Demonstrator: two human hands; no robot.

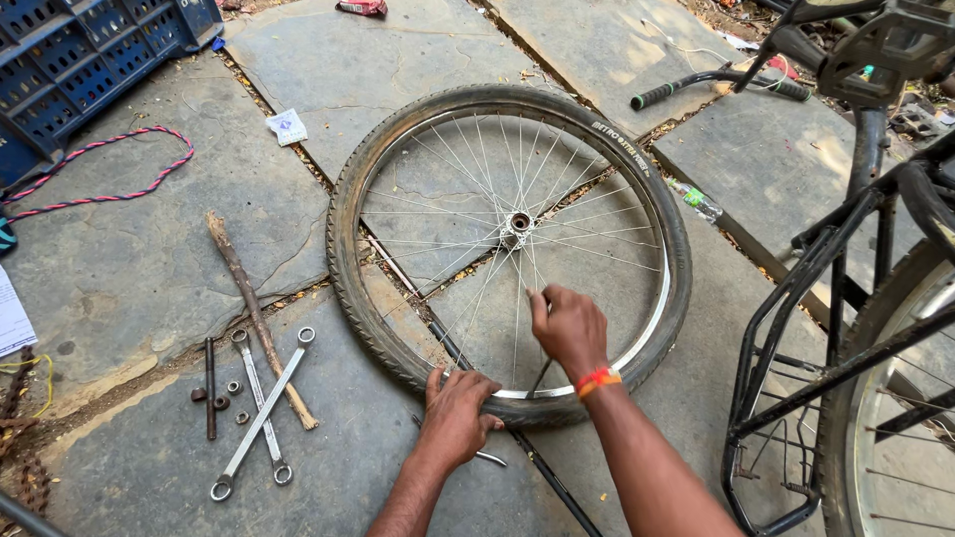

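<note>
A bicycle wheel [509,109] with a black tyre and thin metal spokes lies flat on stone paving. My left hand [456,416] presses down on the tyre's near edge, fingers over the rubber. My right hand [567,328], an orange band at its wrist, is closed around a dark slim tool whose lower end pokes in at the rim beside the tyre; the tool's tip is hidden. The wheel's hub [517,225] sits at the centre.
Two ring spanners [261,413], a dark rod, nuts and a wooden stick [254,313] lie left of the wheel. An upturned bicycle frame [846,298] stands at right. A blue crate [90,50], a pink-and-blue cord, a plastic bottle [694,201] and a handlebar lie around.
</note>
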